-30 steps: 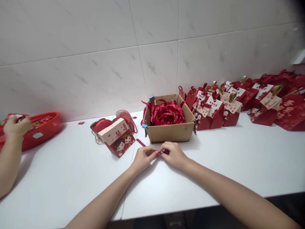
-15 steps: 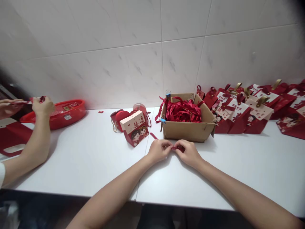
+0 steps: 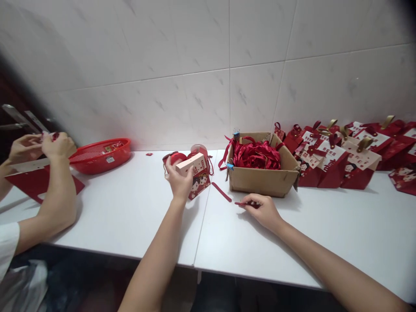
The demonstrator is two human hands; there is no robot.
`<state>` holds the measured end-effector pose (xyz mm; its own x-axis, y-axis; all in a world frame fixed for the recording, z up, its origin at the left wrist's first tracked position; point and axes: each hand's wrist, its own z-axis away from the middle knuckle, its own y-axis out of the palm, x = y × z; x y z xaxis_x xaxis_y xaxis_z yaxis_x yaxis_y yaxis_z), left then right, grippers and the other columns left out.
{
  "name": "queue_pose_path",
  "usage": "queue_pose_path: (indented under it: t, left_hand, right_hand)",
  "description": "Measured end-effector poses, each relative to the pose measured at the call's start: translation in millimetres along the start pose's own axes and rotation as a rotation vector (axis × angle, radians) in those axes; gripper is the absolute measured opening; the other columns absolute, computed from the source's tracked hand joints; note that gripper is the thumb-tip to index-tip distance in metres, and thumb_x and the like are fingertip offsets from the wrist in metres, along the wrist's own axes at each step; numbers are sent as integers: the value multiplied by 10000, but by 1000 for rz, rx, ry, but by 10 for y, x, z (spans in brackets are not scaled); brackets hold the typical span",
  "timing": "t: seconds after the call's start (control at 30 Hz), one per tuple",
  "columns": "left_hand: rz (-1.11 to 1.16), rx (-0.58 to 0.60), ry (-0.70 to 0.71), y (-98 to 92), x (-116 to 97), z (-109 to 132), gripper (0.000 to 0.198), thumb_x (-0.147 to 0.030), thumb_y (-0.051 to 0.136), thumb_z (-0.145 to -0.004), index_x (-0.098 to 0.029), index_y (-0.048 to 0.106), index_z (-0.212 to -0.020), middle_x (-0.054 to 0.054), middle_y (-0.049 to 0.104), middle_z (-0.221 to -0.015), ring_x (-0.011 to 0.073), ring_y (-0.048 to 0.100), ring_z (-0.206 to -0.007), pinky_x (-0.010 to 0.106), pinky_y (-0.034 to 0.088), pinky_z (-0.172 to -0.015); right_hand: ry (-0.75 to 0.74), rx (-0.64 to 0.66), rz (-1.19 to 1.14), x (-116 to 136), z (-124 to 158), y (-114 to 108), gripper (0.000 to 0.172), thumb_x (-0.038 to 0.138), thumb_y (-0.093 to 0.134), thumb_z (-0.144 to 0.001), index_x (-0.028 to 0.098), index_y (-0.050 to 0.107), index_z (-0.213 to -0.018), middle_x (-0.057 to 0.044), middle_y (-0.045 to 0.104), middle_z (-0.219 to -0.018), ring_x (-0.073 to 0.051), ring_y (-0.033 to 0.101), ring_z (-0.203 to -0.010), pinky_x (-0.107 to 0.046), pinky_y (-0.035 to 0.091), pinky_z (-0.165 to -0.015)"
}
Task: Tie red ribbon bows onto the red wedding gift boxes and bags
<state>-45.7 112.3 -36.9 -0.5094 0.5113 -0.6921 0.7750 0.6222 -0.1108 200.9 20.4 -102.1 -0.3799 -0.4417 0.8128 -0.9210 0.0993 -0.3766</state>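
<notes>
My left hand is wrapped round a small red and cream gift box printed with a cartoon couple, standing on the white table. My right hand rests on the table just in front of a cardboard box, its fingers pinched on a short red ribbon piece. Another red strip lies flat between the two hands. The cardboard box is filled with red ribbons.
Several finished red gift boxes with gold handles line the wall at the right. A red oval basket stands at the back left. A co-worker's two hands are raised at the far left above a red flat sheet.
My left hand let go of the ribbon piece and moved left onto the gift box. My right hand kept the ribbon. The view shifted left.
</notes>
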Motion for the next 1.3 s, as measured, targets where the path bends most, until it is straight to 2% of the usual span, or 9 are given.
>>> queue_pose_path:
  t: [0.07, 0.2, 0.3, 0.4, 0.57, 0.67, 0.8, 1.03, 1.3]
  left_hand:
    - [102, 77, -67, 30, 42, 18, 589, -190, 654, -749, -206, 379, -1270, 116, 638, -1073, 250, 632, -1025, 438, 507, -913]
    - [124, 137, -35, 73, 13, 97, 531, -143, 633, -740, -197, 431, -1228, 76, 682, -946, 206, 687, -874, 328, 574, -763]
    - [80, 206, 237, 79, -58, 171, 513, -118, 603, -752, -206, 449, -1233, 61, 684, -956, 181, 688, -813, 259, 571, -649]
    - [35, 123, 592, 66, -120, 254, 482, -93, 589, -763, -217, 471, -1213, 72, 650, -1065, 181, 671, -868, 258, 558, -677]
    - [120, 25, 720, 26, -296, 480, 521, -81, 592, -766, -236, 433, -1237, 48, 621, -1035, 154, 653, -827, 242, 539, -670]
    - [227, 195, 641, 26, -466, 665, 392, -104, 585, -788, -199, 504, -1160, 54, 639, -978, 164, 650, -832, 249, 531, -692]
    - [360, 505, 439, 82, -621, 853, 254, -142, 591, -799, -183, 551, -1046, 43, 636, -884, 147, 631, -751, 226, 505, -634]
    - [473, 701, 12, 153, -692, 893, 124, -259, 620, -825, -180, 597, -917, 30, 638, -807, 129, 592, -641, 225, 473, -555]
    - [544, 730, 139, 178, -706, 882, 48, -222, 606, -844, -180, 615, -864, 104, 666, -1032, 218, 628, -990, 407, 486, -903]
  right_hand:
    - [-6, 5, -22, 29, 4, -35, 118, 287, 618, -790, 191, 671, -748, -56, 688, -763, -194, 642, -719, -299, 511, -639]
    - [23, 80, -277, 80, -21, -178, 151, 333, 717, -727, 194, 664, -702, -77, 657, -892, -191, 628, -805, -308, 518, -692]
    - [77, 124, -477, 125, -37, -297, 151, 319, 772, -677, 202, 677, -670, -85, 623, -1028, -187, 610, -861, -281, 508, -651]
    - [90, 115, -527, 180, -23, -358, 127, 307, 787, -665, 225, 690, -662, -81, 606, -1076, -215, 592, -956, -278, 504, -636]
    - [-36, -7, -375, 258, 30, -315, 83, 245, 769, -696, 247, 696, -658, -53, 486, -1303, -262, 424, -1260, -338, 475, -884]
    - [-137, -65, -310, 300, 60, -285, 98, 181, 749, -708, 254, 698, -668, -18, 419, -1379, -260, 378, -1308, -355, 420, -977]
    - [-149, -50, -289, 374, 102, -292, 143, 105, 691, -728, 240, 694, -683, -23, 393, -1407, -255, 434, -1270, -335, 484, -893]
    - [-164, -215, -141, 438, 122, -292, 104, 141, 685, -744, 236, 684, -700, -62, 512, -1270, -247, 536, -1152, -387, 504, -888]
    - [-230, -324, 51, 486, 124, -309, 106, 152, 670, -753, 243, 699, -708, -68, 526, -1238, -246, 546, -1111, -345, 535, -780]
